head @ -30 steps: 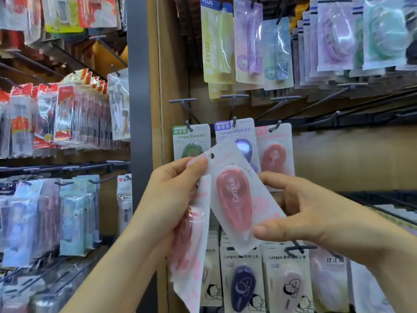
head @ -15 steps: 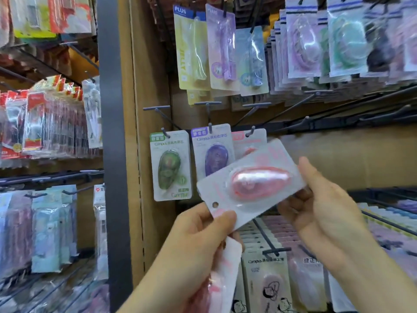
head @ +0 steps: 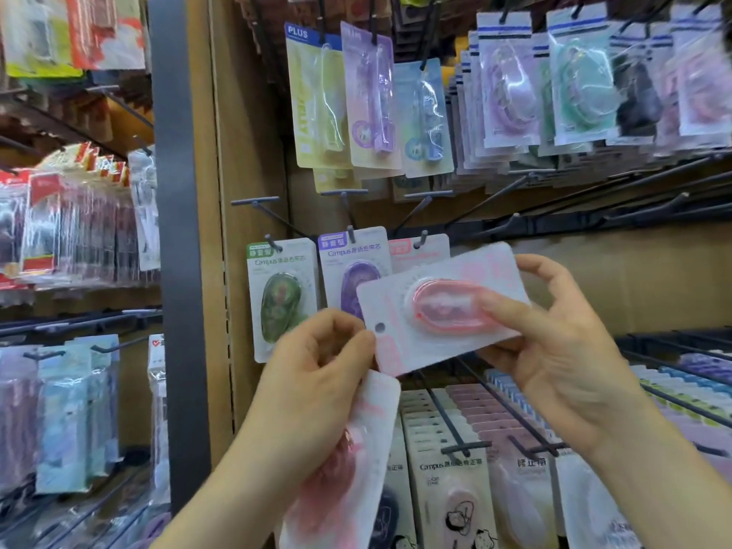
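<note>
Tipped sideways since a second ago: the flat pink plastic tape packet (head: 443, 311). The left hand (head: 317, 374) grips a spare pink packet (head: 368, 449). The right hand (head: 562, 350) pinches the sideways one, just below the grey metal hook (head: 423, 236). Best to turn its hole up first.

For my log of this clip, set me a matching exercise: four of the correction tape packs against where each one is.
Things:
1 green pack
2 purple pack
3 sideways pink pack
4 lower pink pack

Places:
A gripped in the left hand, pointing down
B hanging, partly behind a held pack
C gripped in the right hand
D hanging, leftmost of its row

Pairs: 1-D, 2-B, 3-C, 4-A.
</note>
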Demonstrator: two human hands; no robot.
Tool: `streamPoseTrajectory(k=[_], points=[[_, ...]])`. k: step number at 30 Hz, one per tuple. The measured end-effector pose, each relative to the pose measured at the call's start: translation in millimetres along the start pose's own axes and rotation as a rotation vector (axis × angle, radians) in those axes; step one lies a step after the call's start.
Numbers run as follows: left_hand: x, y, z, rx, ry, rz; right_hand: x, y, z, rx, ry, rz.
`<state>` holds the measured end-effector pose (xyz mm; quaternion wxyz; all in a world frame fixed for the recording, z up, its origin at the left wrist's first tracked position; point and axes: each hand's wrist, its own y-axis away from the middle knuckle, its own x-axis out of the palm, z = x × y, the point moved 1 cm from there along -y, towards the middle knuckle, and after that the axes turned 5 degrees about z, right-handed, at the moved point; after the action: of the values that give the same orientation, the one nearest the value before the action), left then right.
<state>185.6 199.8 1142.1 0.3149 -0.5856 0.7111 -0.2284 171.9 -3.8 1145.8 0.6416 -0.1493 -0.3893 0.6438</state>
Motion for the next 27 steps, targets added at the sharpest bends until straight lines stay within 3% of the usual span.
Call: streamPoseTrajectory(k=[3,8,10,16,27], points=[[-6,-17,-9,0.085,-0.187,0.004,-16,-4,10,0.033,0.085,0.104],[-1,-51,-25,0.143,-0.418,0.131,-19,-1,16,0.247,0.444,0.459],[3,-62,-29,0.172,-0.442,0.124,-12,-3,16,0.199,0.471,0.418],[11,-63,-23,0.116,-0.182,0.160,-4,-17,10,0.072,0.379,0.136],[15,-68,-23,0.146,-0.303,0.134,13,-27,4,0.014,0.439,0.044]])
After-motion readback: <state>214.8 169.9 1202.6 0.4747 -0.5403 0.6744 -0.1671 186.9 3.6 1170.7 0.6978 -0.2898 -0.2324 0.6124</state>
